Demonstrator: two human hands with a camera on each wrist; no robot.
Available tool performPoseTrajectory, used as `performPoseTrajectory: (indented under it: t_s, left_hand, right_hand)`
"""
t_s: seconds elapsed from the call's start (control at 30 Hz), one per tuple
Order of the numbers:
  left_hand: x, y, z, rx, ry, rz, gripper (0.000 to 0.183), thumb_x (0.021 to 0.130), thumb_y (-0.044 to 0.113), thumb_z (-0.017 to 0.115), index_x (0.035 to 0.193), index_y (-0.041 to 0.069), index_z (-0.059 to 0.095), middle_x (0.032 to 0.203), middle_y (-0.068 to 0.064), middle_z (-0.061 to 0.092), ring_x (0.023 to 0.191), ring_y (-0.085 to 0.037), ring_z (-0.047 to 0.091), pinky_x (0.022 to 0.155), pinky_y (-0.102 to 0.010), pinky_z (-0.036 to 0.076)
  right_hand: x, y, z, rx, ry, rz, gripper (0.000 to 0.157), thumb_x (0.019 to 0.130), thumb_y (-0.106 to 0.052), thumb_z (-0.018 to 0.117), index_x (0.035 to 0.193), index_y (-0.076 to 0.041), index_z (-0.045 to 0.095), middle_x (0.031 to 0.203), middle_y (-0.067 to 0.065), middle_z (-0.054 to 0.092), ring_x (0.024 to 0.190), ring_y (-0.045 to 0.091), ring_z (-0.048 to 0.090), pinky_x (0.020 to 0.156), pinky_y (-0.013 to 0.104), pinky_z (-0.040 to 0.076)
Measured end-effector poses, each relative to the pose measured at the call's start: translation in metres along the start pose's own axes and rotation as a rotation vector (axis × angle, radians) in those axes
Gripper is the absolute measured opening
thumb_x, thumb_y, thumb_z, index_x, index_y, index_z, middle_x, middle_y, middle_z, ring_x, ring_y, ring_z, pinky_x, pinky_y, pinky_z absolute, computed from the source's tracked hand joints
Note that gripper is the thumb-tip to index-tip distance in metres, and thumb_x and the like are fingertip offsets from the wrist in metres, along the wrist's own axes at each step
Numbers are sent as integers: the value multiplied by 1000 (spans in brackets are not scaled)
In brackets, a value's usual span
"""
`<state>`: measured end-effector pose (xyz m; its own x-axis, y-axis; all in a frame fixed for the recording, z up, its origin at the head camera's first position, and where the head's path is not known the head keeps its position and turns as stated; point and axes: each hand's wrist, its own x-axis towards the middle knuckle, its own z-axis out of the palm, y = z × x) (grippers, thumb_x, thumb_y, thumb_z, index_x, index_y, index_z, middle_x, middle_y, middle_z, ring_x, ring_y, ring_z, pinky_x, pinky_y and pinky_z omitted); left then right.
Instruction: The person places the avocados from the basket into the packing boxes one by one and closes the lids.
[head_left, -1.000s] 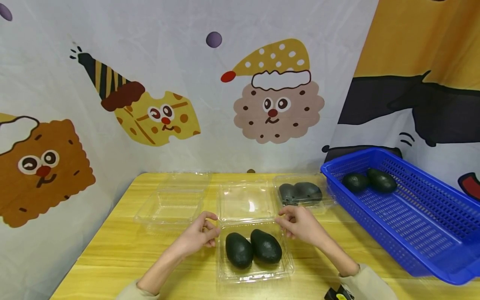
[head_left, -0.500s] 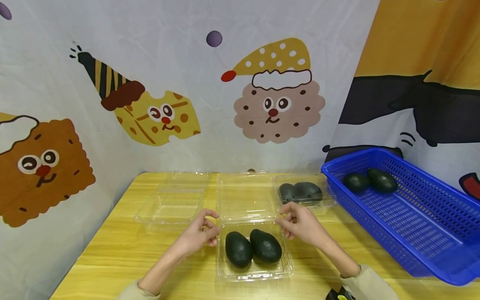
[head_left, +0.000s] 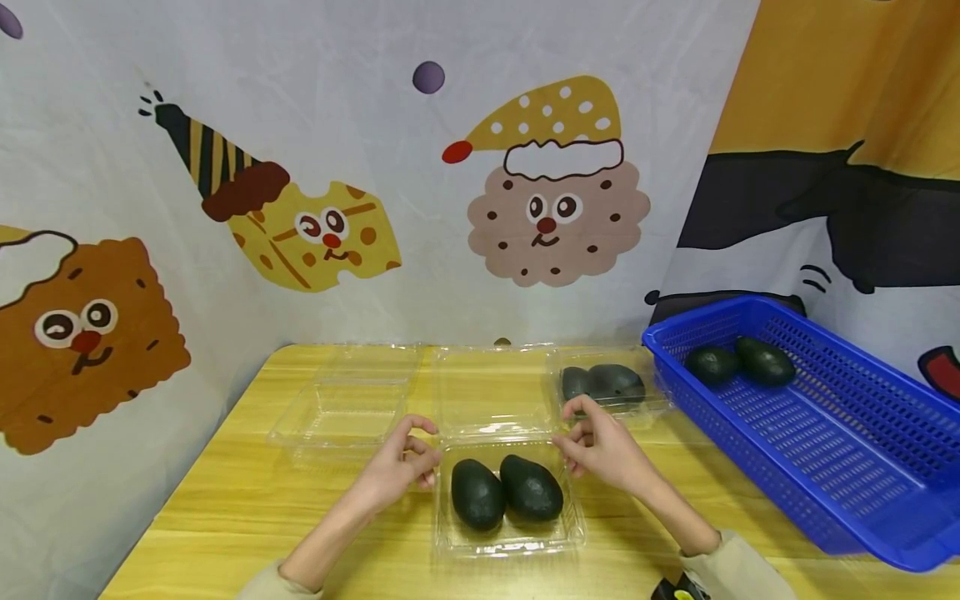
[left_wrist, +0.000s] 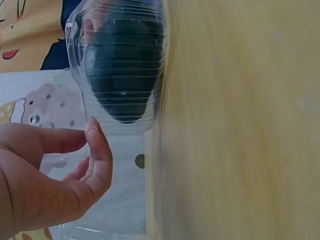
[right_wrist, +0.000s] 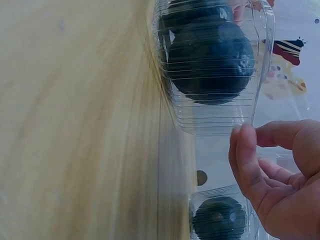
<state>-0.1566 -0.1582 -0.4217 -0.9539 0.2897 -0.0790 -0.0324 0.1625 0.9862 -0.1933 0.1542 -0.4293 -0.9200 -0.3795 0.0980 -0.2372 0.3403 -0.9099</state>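
A clear plastic clamshell container (head_left: 510, 546) lies in front of me with its lid (head_left: 495, 392) folded open to the back. Two dark green avocados, a left one (head_left: 477, 495) and a right one (head_left: 531, 488), sit side by side in its base. At the base's back left corner, my left hand (head_left: 401, 467) pinches the rim between thumb and finger. My right hand (head_left: 603, 446) pinches the rim at the back right corner. Both wrist views show the fingertips at the rim, with an avocado (left_wrist: 125, 65) behind the ribbed wall.
An open clear container (head_left: 337, 417) stands at the back left. Behind my right hand, another clear container holds avocados (head_left: 615, 385). The blue plastic basket (head_left: 750, 467) on the right holds two avocados (head_left: 765, 361). A patterned cloth hangs behind the wooden table (head_left: 225, 500).
The container has shifted slightly away from me, and its lid has tilted and moved a little toward the back. My right index finger has lifted slightly.
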Motion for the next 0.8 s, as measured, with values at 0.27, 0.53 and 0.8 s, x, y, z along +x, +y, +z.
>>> performPoseTrajectory:
  t_s: [0.27,0.53,0.8]
  left_hand:
    - [1,-1,2,7,42,22,32,91,5,56,117,2,39,87,-18,53,67,-25,58,63,-39,52]
    - [1,-1,2,28,45,34,27,91,2,54,114,5,39,88,-19,54,67,-25,58,66,-41,52]
    - [4,-4,3,27,75,35,18,91,1,53,107,4,45,84,-14,52,66,-24,57,64,-43,52]
  right_hand:
    - [-1,1,0,19,-12,-3,30,88,-15,63,106,-4,41,68,13,60,51,27,59,46,43,52]
    - [-3,-10,-1,4,-29,-14,22,88,-7,61,102,-4,44,70,18,59,51,32,59,49,45,52]
    - [-4,-19,-4,35,-54,-1,22,86,12,52,100,-3,45,75,19,56,59,32,59,53,47,52]
